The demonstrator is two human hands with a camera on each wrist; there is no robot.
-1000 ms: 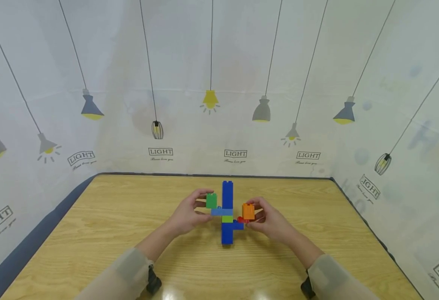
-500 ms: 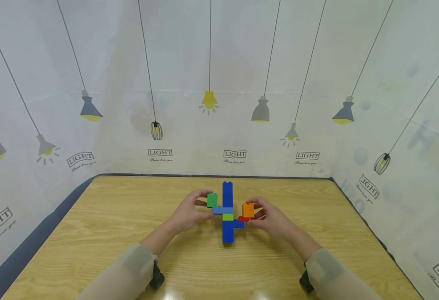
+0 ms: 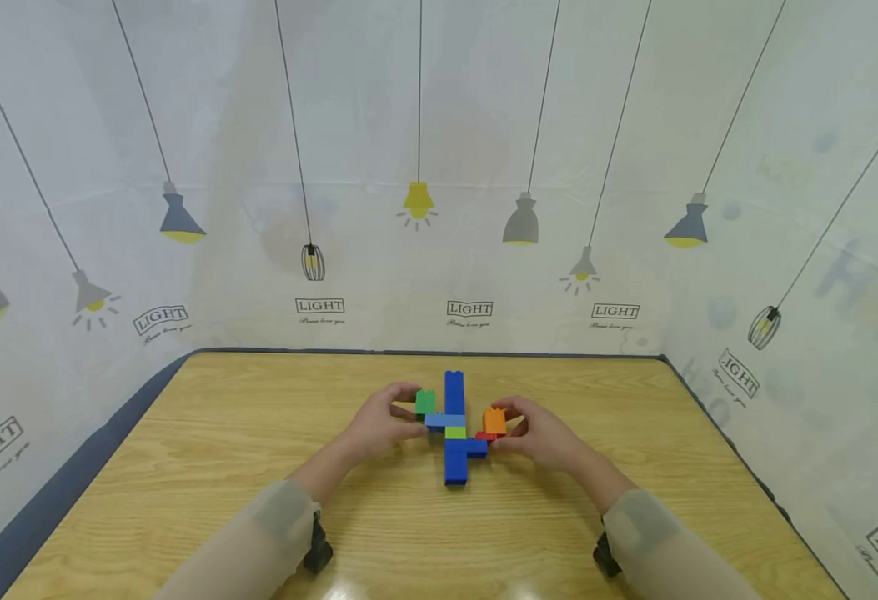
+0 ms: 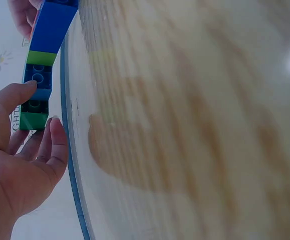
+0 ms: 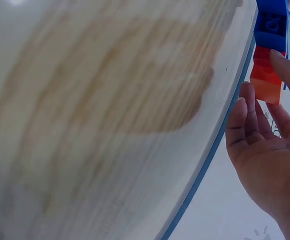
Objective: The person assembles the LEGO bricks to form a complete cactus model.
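Note:
Between both hands is a toy building-brick model with a tall blue column (image 3: 454, 392) and a lime brick (image 3: 455, 432) at its middle. A light blue brick (image 3: 439, 421) juts left and carries a green brick (image 3: 425, 402); on the right, a red brick (image 3: 486, 437) bears an orange brick (image 3: 494, 421). My left hand (image 3: 377, 427) pinches the left arm, its thumb at the light blue brick and its fingers around the green one. On the other side my right hand (image 3: 547, 435) grips the red and orange bricks (image 5: 266, 90). Hollow brick undersides show in both wrist views.
A wooden table (image 3: 206, 467) with a dark blue edge spreads under the hands. Behind it hangs a pale cloth backdrop (image 3: 378, 275) printed with lamps. Black straps with small devices (image 3: 318, 546) sit on both wrists.
The model has tilted slightly: its column's upper end sits lower in the head view. Both hands keep their hold, shifting only a little.

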